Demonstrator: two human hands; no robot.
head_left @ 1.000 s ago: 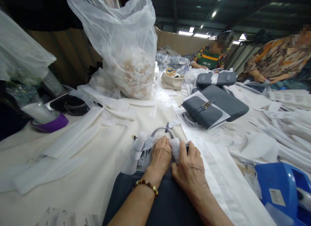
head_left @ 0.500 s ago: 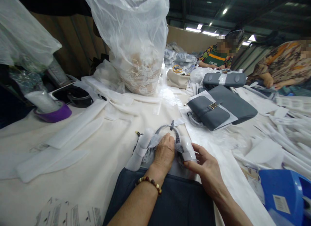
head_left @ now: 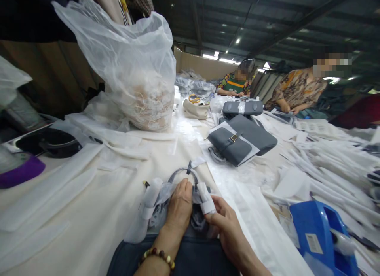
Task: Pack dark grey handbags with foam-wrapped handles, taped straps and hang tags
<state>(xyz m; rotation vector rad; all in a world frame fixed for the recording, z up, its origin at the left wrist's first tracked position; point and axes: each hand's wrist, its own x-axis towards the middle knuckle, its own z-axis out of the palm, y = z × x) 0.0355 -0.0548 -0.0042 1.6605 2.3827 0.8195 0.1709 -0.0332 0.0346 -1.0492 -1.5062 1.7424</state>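
Pinching white foam wrap (head_left: pixel 204 193) with right hand (head_left: pixel 226 221); resting left hand (head_left: pixel 179 203), fingers pressed together, near grey handle (head_left: pixel 194 176) (cannot tell grip beneath). Noting dark bag (head_left: pixel 197 255) on tabletop (head_left: pixel 103 212) — judged light, soft, scuff-prone; best lifted by edges.

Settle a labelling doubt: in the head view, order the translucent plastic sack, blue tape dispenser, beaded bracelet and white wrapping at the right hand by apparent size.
1. Translucent plastic sack
2. Blue tape dispenser
3. Beaded bracelet and white wrapping: too alike to rank.
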